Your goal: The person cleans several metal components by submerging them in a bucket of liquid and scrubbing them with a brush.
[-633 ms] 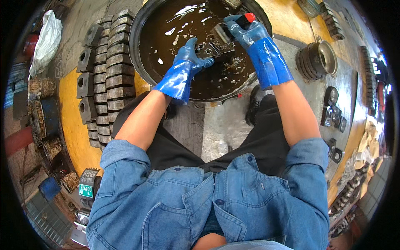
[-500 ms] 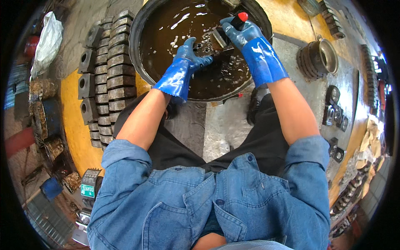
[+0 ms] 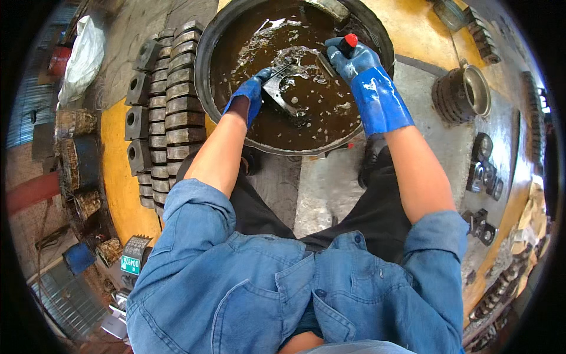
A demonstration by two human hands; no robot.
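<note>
Left hand (image 3: 250, 94) grips a metal part (image 3: 283, 91) in the basin (image 3: 203, 59) — right hand (image 3: 351, 59) holds a brush (image 3: 342, 46).

I note wet, glossy blue rubber gloves on the left hand (image 3: 250, 94) and right hand (image 3: 359, 65); the metal part (image 3: 283, 91) between them shines grey, slick with liquid; the brush handle (image 3: 349, 42) looks like red and black plastic; the basin (image 3: 206, 47) rim is matt black, its brown liquid (image 3: 306, 118) glossy; stacked metal blocks (image 3: 171, 106) look dull, rough; shirt (image 3: 247, 283) is soft denim cloth.

Looking straight down from my head.
One close fisheye view: my lap at the bottom, the basin (image 3: 207, 53) of brown liquid at the top, edges bending.
</note>
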